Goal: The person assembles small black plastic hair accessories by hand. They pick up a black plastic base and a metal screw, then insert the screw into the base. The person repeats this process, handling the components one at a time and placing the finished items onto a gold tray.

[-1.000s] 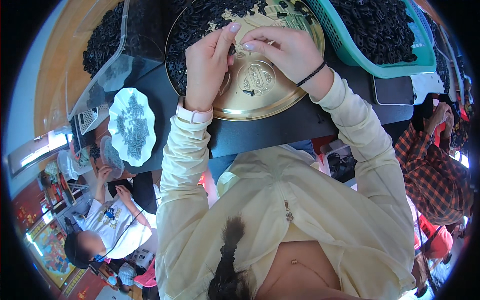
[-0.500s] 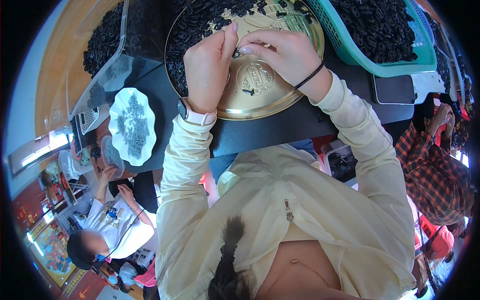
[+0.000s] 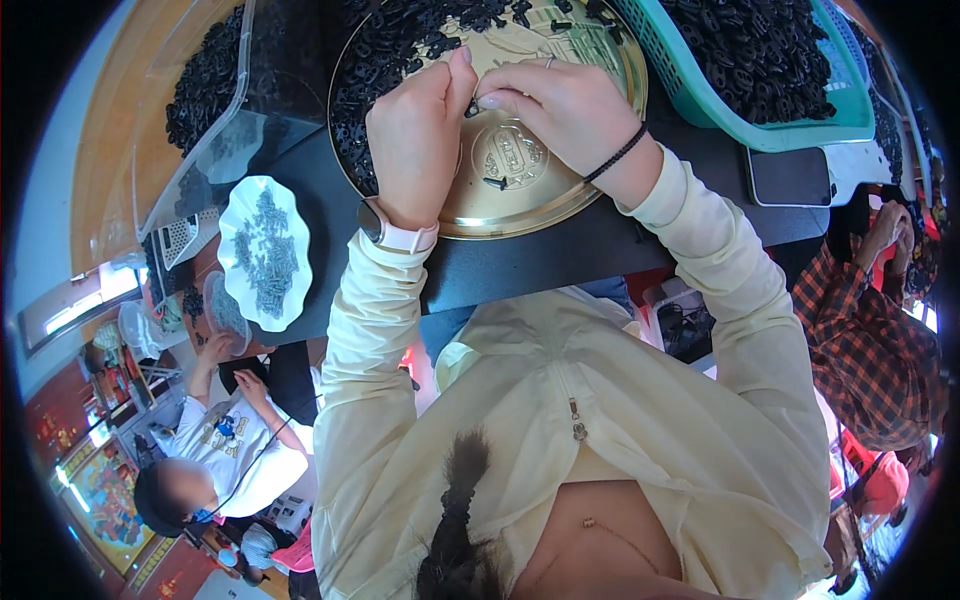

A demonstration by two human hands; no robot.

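Note:
Over a round gold tray (image 3: 530, 212), my two hands meet with their fingertips close together. My left hand (image 3: 412, 130) is closed, its thumb pointing up and its fingers curled out of sight. My right hand (image 3: 570, 105) pinches at a small black part (image 3: 472, 108) between the two hands; its far side is hidden by my fingers. Many black plastic pieces (image 3: 352, 140) lie heaped along the tray's left and far side. One loose small black piece (image 3: 495, 183) rests on the tray near its embossed centre.
A white scalloped dish (image 3: 232, 275) of small grey screw-like pieces stands left. A clear bin (image 3: 240, 90) and a teal basket (image 3: 740, 130) hold more black pieces. A phone (image 3: 790, 178) lies at right. People sit at left (image 3: 235, 435) and right (image 3: 865, 340).
Almost nothing differs. My hands have shifted very slightly, and the fingers still meet at the same spot over the tray.

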